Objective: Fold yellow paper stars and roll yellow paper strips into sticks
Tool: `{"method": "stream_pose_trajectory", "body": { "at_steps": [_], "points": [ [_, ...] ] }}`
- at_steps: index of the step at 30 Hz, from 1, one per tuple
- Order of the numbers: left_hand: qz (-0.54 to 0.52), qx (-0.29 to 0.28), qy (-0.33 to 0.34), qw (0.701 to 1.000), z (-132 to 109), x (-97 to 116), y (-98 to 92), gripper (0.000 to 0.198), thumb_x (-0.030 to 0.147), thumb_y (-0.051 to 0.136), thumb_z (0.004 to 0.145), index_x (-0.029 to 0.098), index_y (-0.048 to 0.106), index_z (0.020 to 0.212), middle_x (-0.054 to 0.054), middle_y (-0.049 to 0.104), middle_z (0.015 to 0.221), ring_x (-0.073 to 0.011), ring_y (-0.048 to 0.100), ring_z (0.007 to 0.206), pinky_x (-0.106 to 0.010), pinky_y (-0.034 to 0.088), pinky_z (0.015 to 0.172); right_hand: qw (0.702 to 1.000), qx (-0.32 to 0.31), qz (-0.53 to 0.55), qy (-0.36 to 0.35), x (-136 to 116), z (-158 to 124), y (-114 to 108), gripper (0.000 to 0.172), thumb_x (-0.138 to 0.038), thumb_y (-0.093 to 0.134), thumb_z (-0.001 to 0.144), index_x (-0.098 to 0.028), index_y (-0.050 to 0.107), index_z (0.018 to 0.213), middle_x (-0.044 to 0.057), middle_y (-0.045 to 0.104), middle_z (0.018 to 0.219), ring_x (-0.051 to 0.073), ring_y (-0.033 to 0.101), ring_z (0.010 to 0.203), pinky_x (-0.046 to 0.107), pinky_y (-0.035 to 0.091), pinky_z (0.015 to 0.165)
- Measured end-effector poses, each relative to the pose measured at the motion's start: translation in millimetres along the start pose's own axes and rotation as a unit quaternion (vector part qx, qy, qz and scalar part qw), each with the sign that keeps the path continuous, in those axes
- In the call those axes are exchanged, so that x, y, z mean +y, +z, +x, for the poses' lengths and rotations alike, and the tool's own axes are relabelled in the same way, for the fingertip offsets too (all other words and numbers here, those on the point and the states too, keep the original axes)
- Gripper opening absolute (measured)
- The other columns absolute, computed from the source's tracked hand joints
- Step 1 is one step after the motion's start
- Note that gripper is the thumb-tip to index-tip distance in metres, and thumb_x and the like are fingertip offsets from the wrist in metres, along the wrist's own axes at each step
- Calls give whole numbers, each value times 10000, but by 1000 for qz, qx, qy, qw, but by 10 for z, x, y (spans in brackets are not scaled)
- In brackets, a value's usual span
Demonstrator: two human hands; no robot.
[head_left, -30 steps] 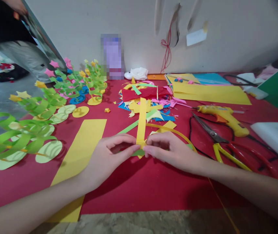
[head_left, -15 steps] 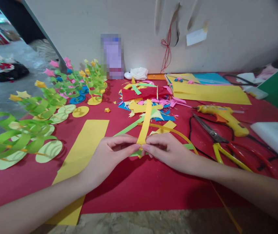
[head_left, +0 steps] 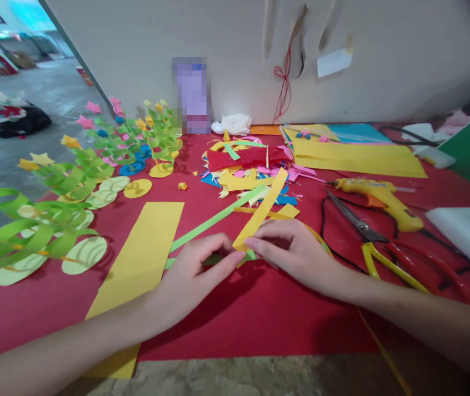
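Note:
Between my hands a yellow paper strip [head_left: 264, 208] slants up and to the right, its lower end folded near my fingertips. My right hand [head_left: 290, 247] pinches that lower end between thumb and fingers. From the other side my left hand [head_left: 202, 261] holds the folded end with thumb and index finger. Light green paper strips [head_left: 218, 217] lie on the red table behind and under my hands. A wide yellow paper sheet [head_left: 144, 242] rests beside my left hand and passes beneath my left forearm.
Scissors [head_left: 369, 234] and a yellow glue gun [head_left: 379, 201] with a black cord lie at right. Colourful paper scraps [head_left: 247, 170] are heaped behind my hands. Finished green paper plants [head_left: 32, 228] with star tops stand at left. Paper sheets [head_left: 354, 157] are stacked at the back right.
The yellow strip has swung from nearly upright to leaning right. My left fingers have drawn slightly lower and apart from the right ones; the green strip shows more.

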State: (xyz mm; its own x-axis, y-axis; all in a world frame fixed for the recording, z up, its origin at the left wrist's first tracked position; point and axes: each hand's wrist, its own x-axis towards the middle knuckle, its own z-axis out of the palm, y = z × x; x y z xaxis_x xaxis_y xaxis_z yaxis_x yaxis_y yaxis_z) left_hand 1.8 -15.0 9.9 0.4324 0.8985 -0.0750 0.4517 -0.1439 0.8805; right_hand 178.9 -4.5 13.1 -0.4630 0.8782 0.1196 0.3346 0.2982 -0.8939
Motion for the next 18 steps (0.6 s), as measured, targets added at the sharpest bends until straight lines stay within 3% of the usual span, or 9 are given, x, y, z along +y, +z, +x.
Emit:
{"method": "stream_pose_trajectory", "body": {
  "at_steps": [5, 13, 18],
  "points": [
    [76, -12, 52, 996, -36, 21, -18, 240, 260, 416, 851, 172, 531, 659, 11, 566, 651, -117, 534, 641, -200, 401, 618, 999, -17, 28, 18, -7, -18, 10, 229, -254, 498, 809, -146, 603, 637, -22, 523, 539, 76, 454, 507, 191, 353, 471],
    [30, -47, 58, 997, -6, 14, -22, 233, 245, 421, 846, 173, 512, 644, 22, 530, 626, -100, 514, 594, -181, 402, 573, 996, 9, 80, 41, 37, -20, 28, 149, -280, 550, 771, -144, 606, 746, 17, 626, 719, 118, 573, 669, 211, 458, 568],
    [26, -34, 59, 997, -5, 23, -16, 252, 213, 404, 852, 175, 494, 619, 33, 520, 606, -91, 505, 591, -173, 391, 580, 997, 9, 75, 27, 61, -16, 36, 161, -272, 527, 788, -136, 609, 811, 32, 656, 802, 123, 602, 726, 217, 492, 625]
  ]
}}
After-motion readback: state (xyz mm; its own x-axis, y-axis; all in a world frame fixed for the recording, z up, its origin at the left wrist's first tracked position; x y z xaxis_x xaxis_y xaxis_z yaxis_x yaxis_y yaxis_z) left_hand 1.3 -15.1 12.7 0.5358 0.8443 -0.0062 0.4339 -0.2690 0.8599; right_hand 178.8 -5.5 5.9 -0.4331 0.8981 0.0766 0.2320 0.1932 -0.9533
